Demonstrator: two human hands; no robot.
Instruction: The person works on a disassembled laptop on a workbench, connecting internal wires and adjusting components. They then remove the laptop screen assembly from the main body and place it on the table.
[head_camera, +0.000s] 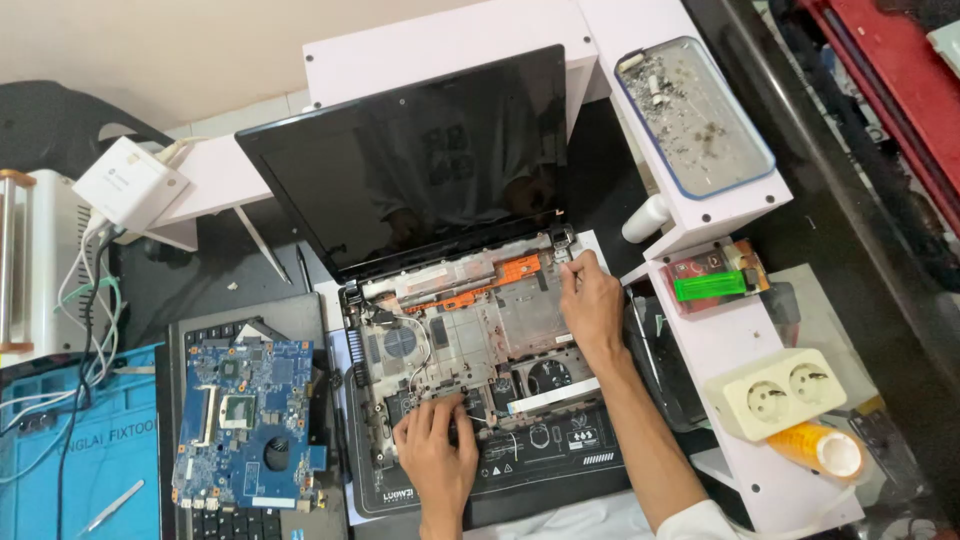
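An opened laptop lies in the middle, its dark screen (420, 160) tilted up and its stripped base shell (460, 345) showing bare plastic, an orange part and cables. My left hand (437, 455) rests flat on the front of the shell, fingers spread over small parts. My right hand (590, 300) reaches to the back right corner by the hinge, fingertips pinched against the shell's edge. Whether it holds something small there I cannot tell. A blue motherboard (248, 420) lies to the left, on top of a dark keyboard (225, 515).
A blue work mat (90, 460) with metal tweezers (112, 507) sits at the left. White wires and an adapter (130, 182) are at the far left. On the white shelf at right stand a tray of small parts (695, 115), a green lighter (710, 286), a double socket (788, 392) and an orange tube (820, 448).
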